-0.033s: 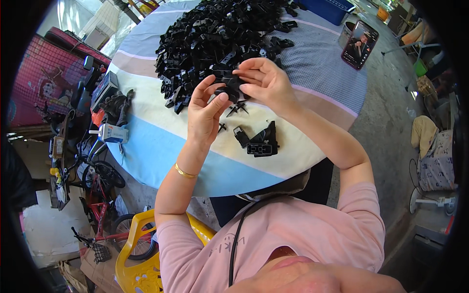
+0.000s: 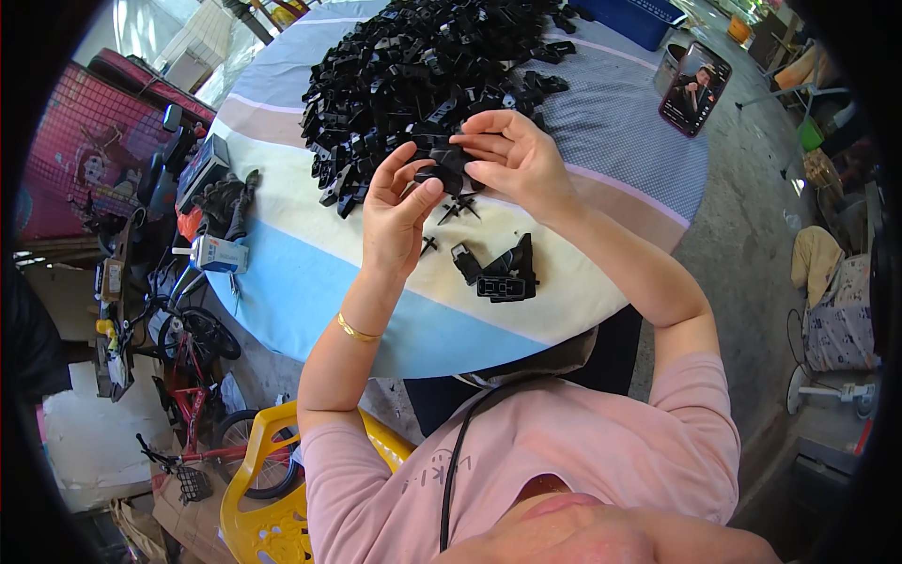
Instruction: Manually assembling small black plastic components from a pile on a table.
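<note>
Between both hands, just in front of the heap, is a black plastic part (image 2: pixel 440 177). The thumb and curled fingers of my left hand (image 2: pixel 395 214) pinch its left side. My right hand (image 2: pixel 522 171) grips its right side with thumb and fingertips; the exact contact is partly lost against the dark heap. The large pile of black plastic parts (image 2: pixel 395 103) spreads behind my hands. Below the held part lie small black cross-shaped pieces (image 2: pixel 458 209). Nearer to me, a few finished-looking black plastic housings (image 2: pixel 503 277) rest on the striped tablecloth (image 2: pixel 310 301).
A phone (image 2: pixel 696 88) leans against a can (image 2: pixel 667 66) at the table's right. A blue crate (image 2: pixel 639 21) stands behind. Dark gloves (image 2: pixel 225 207) and a small box (image 2: pixel 221 254) sit at the left edge. A yellow chair (image 2: pixel 246 498) and red bicycle (image 2: pixel 193 404) are lower left.
</note>
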A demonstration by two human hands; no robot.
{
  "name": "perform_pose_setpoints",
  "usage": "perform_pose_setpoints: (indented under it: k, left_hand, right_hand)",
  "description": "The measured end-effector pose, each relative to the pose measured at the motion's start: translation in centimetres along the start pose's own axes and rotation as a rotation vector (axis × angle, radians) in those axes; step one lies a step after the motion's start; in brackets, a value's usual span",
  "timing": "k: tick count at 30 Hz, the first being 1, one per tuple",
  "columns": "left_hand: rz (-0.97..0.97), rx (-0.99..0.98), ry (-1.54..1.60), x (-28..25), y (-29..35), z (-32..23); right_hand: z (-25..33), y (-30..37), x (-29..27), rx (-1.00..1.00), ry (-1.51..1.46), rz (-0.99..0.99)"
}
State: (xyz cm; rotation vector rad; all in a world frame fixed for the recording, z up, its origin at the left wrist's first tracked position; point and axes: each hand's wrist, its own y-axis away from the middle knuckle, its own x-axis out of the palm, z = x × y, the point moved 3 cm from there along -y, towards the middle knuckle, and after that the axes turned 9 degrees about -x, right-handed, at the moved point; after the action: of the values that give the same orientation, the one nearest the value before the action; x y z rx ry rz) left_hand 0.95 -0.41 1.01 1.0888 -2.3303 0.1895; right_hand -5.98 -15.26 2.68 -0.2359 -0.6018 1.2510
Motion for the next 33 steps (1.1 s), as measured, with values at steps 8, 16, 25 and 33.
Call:
perform_pose_setpoints:
  k: [8,16,25,33]
  left_hand:
    - [0.014,0.075,-0.089,-0.3,0.1,-0.5]
    - [0.018,0.222,-0.256,0.5,0.5,-0.2]
    - [0.115,0.100,-0.075,0.9,0.7,-0.3]
    - [0.156,0.126,-0.090,3.6,0.8,-1.3]
  right_hand:
    - [0.9,0.8,1.4,-0.179,0.288,0.215]
    - [2.3,1.1,2.1,-0.339,0.703,0.251]
    - [2.7,0.8,2.5,-0.600,0.851,0.249]
    - [1.5,-0.3,-0.9,0.055,0.547,0.335]
